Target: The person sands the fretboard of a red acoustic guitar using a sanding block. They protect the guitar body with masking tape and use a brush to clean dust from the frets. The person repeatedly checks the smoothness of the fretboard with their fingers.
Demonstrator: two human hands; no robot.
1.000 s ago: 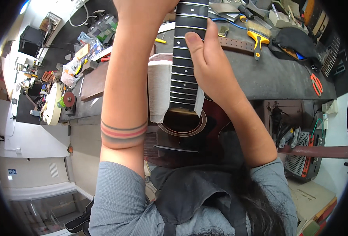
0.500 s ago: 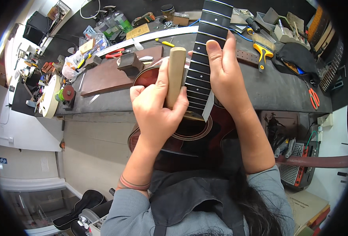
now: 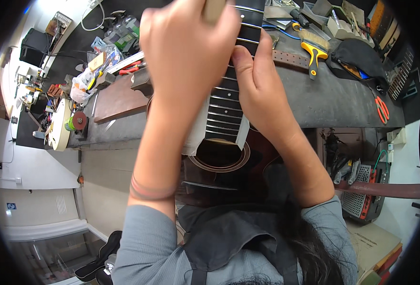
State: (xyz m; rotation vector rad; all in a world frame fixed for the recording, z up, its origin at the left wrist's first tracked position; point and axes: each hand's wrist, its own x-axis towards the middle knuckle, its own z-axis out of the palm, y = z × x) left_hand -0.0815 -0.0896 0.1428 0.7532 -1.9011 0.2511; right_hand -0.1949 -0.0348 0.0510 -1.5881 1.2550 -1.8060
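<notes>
I see grey short sleeves in a finely ribbed knit, the left sleeve and right sleeve both loose and creased. Over the shirt I make out a black apron with a sagging, folded bib and wide shoulder straps. A red-and-dark striped band circles the left forearm. Long, loose hair spills beside the right strap. The left grip and right grip are bare.

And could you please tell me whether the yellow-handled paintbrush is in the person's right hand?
No, the yellow-handled paintbrush lies on the workbench, while the right hand holds the guitar neck.
</notes>
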